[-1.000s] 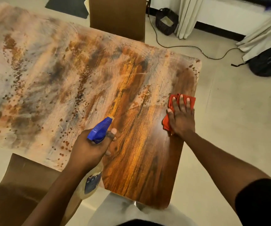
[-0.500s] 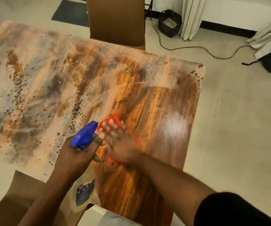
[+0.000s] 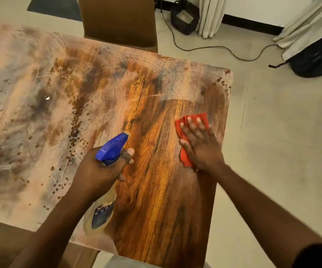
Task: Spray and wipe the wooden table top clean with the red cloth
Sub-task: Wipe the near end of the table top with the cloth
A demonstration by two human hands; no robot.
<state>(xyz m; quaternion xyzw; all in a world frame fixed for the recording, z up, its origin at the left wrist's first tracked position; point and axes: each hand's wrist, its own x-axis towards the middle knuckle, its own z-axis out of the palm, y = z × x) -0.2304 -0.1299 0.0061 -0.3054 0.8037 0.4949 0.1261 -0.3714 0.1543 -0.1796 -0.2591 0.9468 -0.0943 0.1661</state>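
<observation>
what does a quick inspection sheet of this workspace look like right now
surface: wooden table, clean glossy wood on the near right part, cloudy film and brown spots across the left and far side
job's things: red cloth flat on the table near the right edge; spray bottle with blue head, held above the table
clutter: nothing seen on the table
grippers: left hand wrapped around the bottle neck; right hand spread flat on the cloth
cables: black cord trailing over the floor beyond the table
surroundings: brown chair at the far side, black basket, pale curtains, dark bag on the floor
</observation>
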